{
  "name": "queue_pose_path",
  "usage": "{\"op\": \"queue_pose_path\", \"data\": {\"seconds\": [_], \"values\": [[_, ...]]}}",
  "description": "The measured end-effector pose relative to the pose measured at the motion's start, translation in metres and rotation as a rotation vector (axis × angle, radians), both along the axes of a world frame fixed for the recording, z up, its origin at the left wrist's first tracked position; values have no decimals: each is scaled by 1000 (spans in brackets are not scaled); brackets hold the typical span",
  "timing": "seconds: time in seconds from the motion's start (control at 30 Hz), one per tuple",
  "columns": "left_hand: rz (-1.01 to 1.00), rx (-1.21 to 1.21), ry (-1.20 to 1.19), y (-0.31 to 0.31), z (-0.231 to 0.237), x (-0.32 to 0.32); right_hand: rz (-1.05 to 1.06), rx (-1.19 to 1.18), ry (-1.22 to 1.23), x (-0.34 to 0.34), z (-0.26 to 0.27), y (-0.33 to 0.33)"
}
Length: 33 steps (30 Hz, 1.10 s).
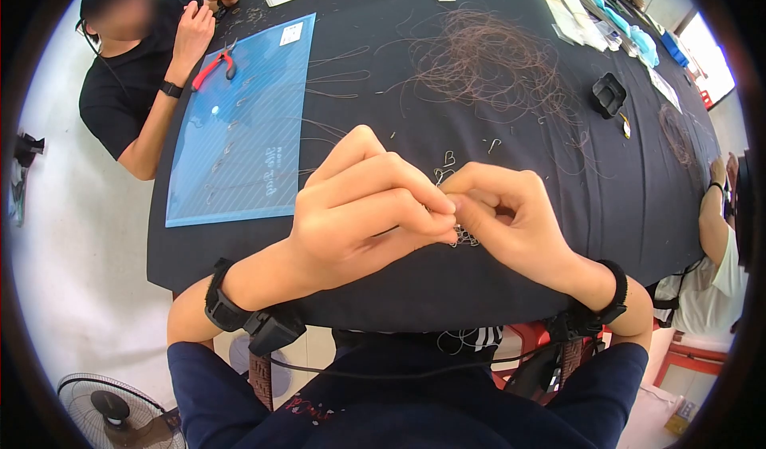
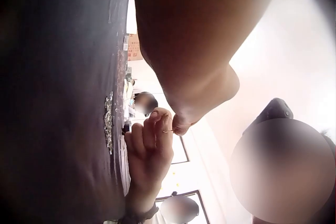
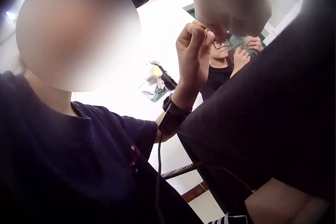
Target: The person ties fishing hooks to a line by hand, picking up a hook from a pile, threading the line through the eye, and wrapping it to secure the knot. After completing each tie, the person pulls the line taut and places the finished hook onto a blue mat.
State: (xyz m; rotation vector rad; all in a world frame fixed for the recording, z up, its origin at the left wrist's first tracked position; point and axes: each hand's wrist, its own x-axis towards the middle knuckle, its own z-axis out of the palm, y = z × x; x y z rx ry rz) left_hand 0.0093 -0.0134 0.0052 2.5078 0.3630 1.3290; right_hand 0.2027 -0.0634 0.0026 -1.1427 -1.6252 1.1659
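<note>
Above the black-covered table, my left hand [image 1: 359, 197] and right hand [image 1: 523, 217] meet fingertip to fingertip. A small thin metal wire piece [image 2: 167, 131] shows between them in the left wrist view, pinched by both hands; its exact shape is mostly hidden by the fingers. Thumb and index finger of the right hand are bent together around it. Behind and below the fingertips lies a pile of small bent wire pieces [image 1: 465, 237], partly covered by the hands. A few loose ones, such as a bent wire piece [image 1: 449, 158], lie just beyond.
A blue plastic folder [image 1: 247, 130] lies at the left, with red-handled pliers [image 1: 214, 67] on it and looped strands beside it. Farther back is a tangle of brown line [image 1: 495, 58]. A black tray [image 1: 610, 95] stands right. Other people sit at both sides.
</note>
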Motion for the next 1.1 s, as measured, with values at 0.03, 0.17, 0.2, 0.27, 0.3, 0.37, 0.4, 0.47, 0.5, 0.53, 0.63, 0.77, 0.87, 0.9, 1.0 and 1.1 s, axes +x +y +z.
{"op": "queue_pose_path", "data": {"seconds": [0.03,0.17,0.2,0.27,0.3,0.37,0.4,0.47,0.5,0.53,0.63,0.77,0.87,0.9,1.0,1.1], "values": [[-4,-21,4,0,0,0,20,-9,-3,-1,-1,0],[5,-65,1,1,0,-2,117,-90,12,0,-3,1],[12,-67,-5,3,0,-2,131,-129,30,-1,-2,1],[43,-41,-1,5,1,-4,148,-187,32,1,0,1],[59,-29,0,6,2,-4,158,-217,32,2,1,2],[108,97,1,8,2,-6,176,-225,32,3,4,1],[133,160,3,9,2,-6,186,-230,32,4,6,1],[142,215,0,9,4,-6,211,-237,48,6,10,0],[146,243,-2,9,4,-7,222,-240,55,6,12,-1],[146,255,10,9,4,-7,233,-224,60,6,14,-3],[147,284,45,10,4,-9,267,-170,89,7,15,-6],[146,303,90,8,4,-10,298,-109,115,7,9,-6],[138,310,103,9,0,-8,303,-160,104,5,11,-4],[133,313,102,9,-1,-7,302,-190,102,5,12,-4],[108,291,118,10,-2,-5,299,-273,144,5,12,-3],[96,304,132,10,-5,-2,301,-288,163,6,11,-2]]}}
